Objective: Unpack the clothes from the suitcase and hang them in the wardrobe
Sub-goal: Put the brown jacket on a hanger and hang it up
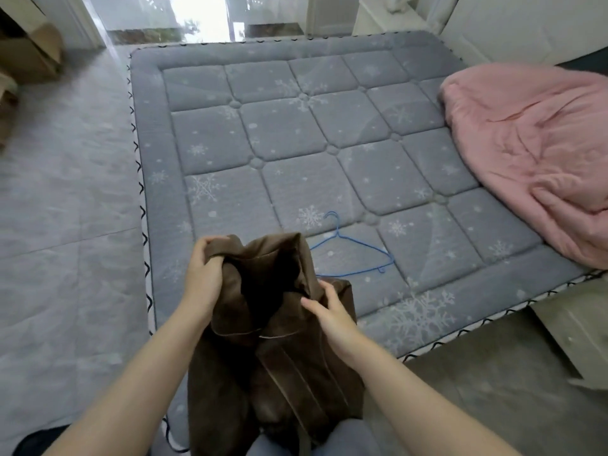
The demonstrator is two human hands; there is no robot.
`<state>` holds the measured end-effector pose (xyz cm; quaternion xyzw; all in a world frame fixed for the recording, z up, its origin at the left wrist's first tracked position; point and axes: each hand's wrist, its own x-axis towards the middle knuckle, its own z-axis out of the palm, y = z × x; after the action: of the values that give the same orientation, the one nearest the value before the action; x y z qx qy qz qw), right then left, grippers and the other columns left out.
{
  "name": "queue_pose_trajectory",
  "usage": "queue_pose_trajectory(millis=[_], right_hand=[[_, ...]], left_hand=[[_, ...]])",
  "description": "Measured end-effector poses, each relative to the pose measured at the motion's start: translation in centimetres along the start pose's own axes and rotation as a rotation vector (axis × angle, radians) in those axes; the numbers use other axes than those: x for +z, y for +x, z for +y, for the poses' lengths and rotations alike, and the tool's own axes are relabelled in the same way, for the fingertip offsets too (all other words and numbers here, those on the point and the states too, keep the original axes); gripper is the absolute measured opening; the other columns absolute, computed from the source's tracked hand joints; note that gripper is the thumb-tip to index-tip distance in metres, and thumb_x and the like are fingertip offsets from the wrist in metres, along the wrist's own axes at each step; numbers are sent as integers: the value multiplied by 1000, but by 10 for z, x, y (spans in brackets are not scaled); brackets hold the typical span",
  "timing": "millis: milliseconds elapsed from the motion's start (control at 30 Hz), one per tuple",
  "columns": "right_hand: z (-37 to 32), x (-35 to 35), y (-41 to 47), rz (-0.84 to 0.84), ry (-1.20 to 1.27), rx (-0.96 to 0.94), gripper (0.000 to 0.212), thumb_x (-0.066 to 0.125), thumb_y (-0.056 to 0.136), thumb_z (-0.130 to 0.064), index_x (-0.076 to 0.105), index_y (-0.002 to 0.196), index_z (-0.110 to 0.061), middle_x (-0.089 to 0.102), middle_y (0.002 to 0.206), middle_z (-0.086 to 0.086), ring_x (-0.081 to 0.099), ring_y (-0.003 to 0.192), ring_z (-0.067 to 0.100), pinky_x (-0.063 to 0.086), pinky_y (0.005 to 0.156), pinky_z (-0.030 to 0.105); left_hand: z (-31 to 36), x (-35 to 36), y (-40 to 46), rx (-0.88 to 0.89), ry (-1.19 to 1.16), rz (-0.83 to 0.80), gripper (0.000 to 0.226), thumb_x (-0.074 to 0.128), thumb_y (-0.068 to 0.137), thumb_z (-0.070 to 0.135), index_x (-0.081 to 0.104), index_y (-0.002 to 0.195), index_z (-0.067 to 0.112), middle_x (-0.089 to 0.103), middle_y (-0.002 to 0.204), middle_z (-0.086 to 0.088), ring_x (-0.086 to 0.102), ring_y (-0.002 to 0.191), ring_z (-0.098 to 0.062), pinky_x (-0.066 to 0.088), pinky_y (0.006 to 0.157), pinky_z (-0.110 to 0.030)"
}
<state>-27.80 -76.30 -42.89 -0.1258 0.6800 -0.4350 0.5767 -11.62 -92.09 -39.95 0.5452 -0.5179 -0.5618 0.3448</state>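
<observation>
A brown suede-like jacket hangs in front of me over the near corner of the mattress. My left hand grips its upper left edge near the collar. My right hand holds the right side of the collar opening, fingers curled onto the fabric. A blue wire hanger lies flat on the mattress just beyond the jacket, partly hidden behind it. No suitcase or wardrobe is in view.
A pink quilt is bunched on the mattress's right side. Cardboard boxes stand at the far left on the grey floor. A pale bed base corner juts out at the right. A white cabinet stands behind the bed.
</observation>
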Motion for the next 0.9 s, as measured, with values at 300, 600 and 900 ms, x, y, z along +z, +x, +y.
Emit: queue_pose_trajectory(millis=[300, 600, 900], right_hand=[[27, -83, 123, -12, -508, 174, 36, 43, 91, -17, 56, 122, -30, 59, 133, 2, 56, 122, 24, 47, 104, 43], [-13, -159, 233, 3, -696, 220, 55, 34, 98, 4, 34, 150, -15, 35, 155, 9, 54, 73, 15, 40, 56, 25], [-3, -190, 345, 84, -975, 200, 66, 47, 94, -4, 21, 154, -11, 5, 163, 11, 19, 148, 31, 26, 119, 42]], left_hand=[[-47, 73, 5, -236, 87, 21, 25, 43, 95, 1, 63, 106, 12, 69, 104, -4, 62, 103, -18, 46, 97, -35], [-69, 142, 41, -381, 119, 102, 26, 48, 96, 7, 67, 101, 24, 69, 104, 3, 62, 100, -12, 45, 85, -22], [-123, 190, 97, -557, 158, 237, 20, 57, 94, 21, 57, 115, 20, 64, 103, 1, 61, 100, -19, 46, 88, -34]])
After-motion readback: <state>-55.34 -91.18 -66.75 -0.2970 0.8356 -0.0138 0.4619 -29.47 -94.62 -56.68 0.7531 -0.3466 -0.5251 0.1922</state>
